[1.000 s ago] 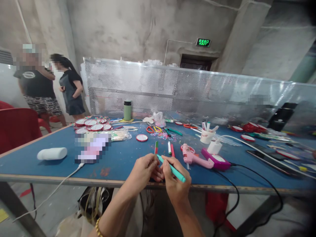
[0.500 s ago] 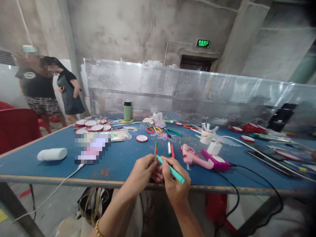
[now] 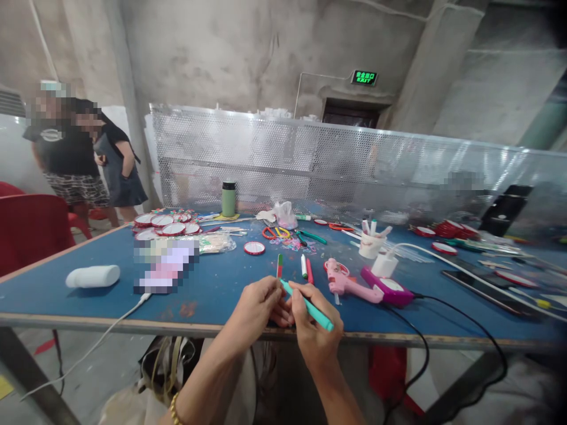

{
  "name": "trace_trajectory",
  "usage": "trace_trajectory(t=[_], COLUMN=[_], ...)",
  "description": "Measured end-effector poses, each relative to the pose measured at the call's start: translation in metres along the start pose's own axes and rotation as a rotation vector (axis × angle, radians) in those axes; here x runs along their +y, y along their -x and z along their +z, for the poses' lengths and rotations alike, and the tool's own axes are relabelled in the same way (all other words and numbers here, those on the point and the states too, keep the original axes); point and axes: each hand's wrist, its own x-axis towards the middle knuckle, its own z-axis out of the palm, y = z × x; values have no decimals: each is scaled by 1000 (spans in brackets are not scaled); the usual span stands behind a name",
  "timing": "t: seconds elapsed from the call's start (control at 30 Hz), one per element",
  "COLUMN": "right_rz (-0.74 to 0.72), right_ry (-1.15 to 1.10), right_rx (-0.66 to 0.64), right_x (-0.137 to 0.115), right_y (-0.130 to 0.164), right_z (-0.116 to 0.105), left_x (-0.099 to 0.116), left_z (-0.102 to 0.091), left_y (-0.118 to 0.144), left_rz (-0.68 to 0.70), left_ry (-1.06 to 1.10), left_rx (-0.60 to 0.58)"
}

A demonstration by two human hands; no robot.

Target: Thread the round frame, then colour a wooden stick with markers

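My right hand point(image 3: 315, 330) grips a teal marker pen point(image 3: 309, 306) near the front edge of the blue table point(image 3: 212, 283), its tip pointing toward my left hand. My left hand point(image 3: 259, 307) is curled beside it, fingers closed around something small that the fingers hide. Just beyond my hands lie three more markers point(image 3: 303, 267) in green, white and red. A pink glue gun point(image 3: 343, 282) lies to the right of them, next to a purple round device point(image 3: 388, 289) with a black cable.
Red-rimmed round discs point(image 3: 163, 225), a green bottle point(image 3: 228, 198), scissors point(image 3: 274, 231), a white cup of pens point(image 3: 371, 242), a white roll point(image 3: 93, 275) and a phone point(image 3: 487, 289) lie on the table. Two people point(image 3: 84, 159) stand at far left beside a red chair point(image 3: 31, 227).
My hands and the pen have barely shifted. The two people at far left have moved closer together.
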Motion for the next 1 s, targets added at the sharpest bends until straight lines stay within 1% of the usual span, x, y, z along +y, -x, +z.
trace_trajectory(t=[0.5, 0.67, 1.0], right_rz=[-6, -16, 43], right_ry=[-18, 6, 39], right_rx=[-32, -16, 4], right_x=[-2, -1, 3], right_y=[-1, -1, 3], right_z=[1, 1, 0], left_x=[1, 2, 1], left_z=[0, 0, 0], left_y=[1, 1, 1], left_rz=[-12, -10, -6], left_ry=[-37, -30, 5], left_rx=[12, -2, -15])
